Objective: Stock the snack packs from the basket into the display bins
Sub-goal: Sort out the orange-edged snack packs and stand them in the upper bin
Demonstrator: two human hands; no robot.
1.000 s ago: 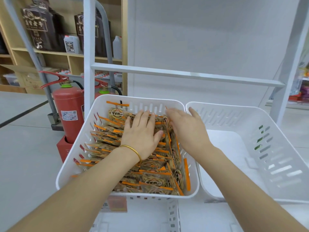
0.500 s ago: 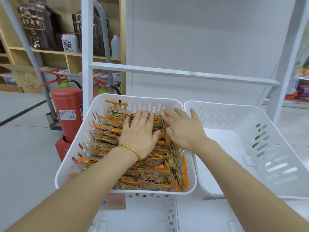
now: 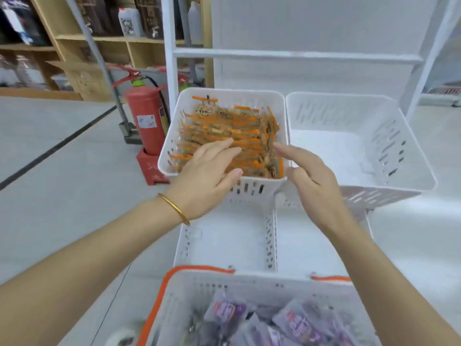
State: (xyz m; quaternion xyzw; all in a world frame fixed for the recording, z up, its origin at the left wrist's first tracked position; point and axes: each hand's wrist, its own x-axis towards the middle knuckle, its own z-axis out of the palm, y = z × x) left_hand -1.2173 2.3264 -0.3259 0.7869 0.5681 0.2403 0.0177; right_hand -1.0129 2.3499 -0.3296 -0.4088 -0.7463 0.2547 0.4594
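Your left hand (image 3: 209, 171) and right hand (image 3: 311, 176), fingers relaxed and holding nothing, at the front rim of the bin (image 3: 249, 192) of orange packs (image 3: 237, 136); purple packs (image 3: 299, 323) lie in the basket (image 3: 199, 288).

Bright and even, lit softly from overhead. Washed out to near-white on the upper bins (image 3: 389, 146) and the back panel (image 3: 311, 26). Slightly greyer, in soft shade, on the lower bin (image 3: 224, 243) beneath. Smeared by motion throughout: soft-edged on the left hand (image 3: 207, 171) and right hand (image 3: 311, 176), past reading on the orange packs (image 3: 229, 131), blurriest on the purple packs (image 3: 294, 323) in the basket (image 3: 249, 283) at the bottom edge. Bent by the wide lens near the borders, with white posts (image 3: 167, 58) leaning outward and forearms (image 3: 87, 265) stretched toward the corners.
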